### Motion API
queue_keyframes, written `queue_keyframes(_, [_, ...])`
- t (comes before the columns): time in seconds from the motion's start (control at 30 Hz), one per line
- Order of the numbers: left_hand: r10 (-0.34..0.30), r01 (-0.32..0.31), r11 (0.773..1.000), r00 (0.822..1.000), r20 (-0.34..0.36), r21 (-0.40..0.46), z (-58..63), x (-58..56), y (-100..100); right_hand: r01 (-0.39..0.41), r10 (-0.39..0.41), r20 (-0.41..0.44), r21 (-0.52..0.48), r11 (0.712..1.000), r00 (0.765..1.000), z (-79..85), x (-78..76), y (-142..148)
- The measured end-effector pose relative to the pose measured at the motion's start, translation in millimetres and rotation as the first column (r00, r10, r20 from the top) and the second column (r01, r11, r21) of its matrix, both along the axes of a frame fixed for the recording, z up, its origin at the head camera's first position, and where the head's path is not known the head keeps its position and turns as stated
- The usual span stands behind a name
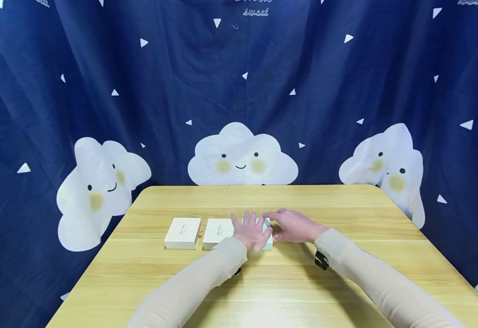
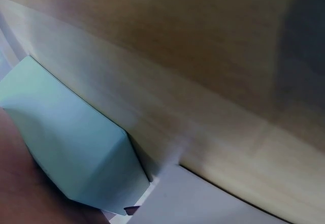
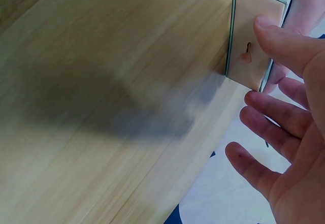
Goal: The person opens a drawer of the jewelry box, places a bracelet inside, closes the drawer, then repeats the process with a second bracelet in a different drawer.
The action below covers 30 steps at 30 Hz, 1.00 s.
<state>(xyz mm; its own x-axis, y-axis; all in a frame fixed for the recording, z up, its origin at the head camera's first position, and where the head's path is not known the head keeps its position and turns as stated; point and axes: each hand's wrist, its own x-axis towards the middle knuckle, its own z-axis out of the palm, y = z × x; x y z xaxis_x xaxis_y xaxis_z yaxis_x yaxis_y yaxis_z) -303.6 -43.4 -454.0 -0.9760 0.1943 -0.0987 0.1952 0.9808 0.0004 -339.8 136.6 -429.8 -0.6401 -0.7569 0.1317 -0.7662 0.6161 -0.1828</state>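
A pale mint drawer box [image 1: 268,245] lies on the table under my left hand [image 1: 250,232], whose fingers are spread across its top and hide much of it. At the box's right end is my right hand [image 1: 294,226]. In the right wrist view, its thumb [image 3: 277,36] touches the beige drawer front [image 3: 251,10] beside a small pull loop [image 3: 246,55], while the other fingers are apart and loosely bent. The left wrist view shows the mint side of the box, with part of my left hand against it.
Two white boxes with printed lids, the middle one [image 1: 217,231] and the left one [image 1: 183,233], lie in a row left of the mint box. All rest on a wooden table [image 1: 140,278]. A dark blue curtain [image 1: 165,91] with clouds hangs behind.
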Motion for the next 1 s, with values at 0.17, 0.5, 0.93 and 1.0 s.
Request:
queue_keyframes(0.17, [0.004,-0.004,1.000,1.000,0.003,-0.010,0.2,-1.9,0,-0.002,0.002,-0.011,0.003,1.000,1.000,-2.2,-4.0,0])
queue_keyframes(0.5, [-0.023,0.024,0.999,1.000,-0.013,0.034,-4.5,-0.2,0,0.011,-0.010,-0.006,0.019,1.000,1.000,-6.6,4.0,7])
queue_keyframes(0.93, [-0.051,0.047,0.993,0.998,0.033,0.104,-1.5,-5.5,-9,0.041,-0.041,-0.019,-0.004,0.999,0.999,0.8,12.8,16])
queue_keyframes(1.0, [-0.060,0.055,0.990,0.998,0.030,0.129,-0.6,-3.9,-12,0.040,-0.040,-0.027,-0.014,0.999,0.999,2.2,14.9,18])
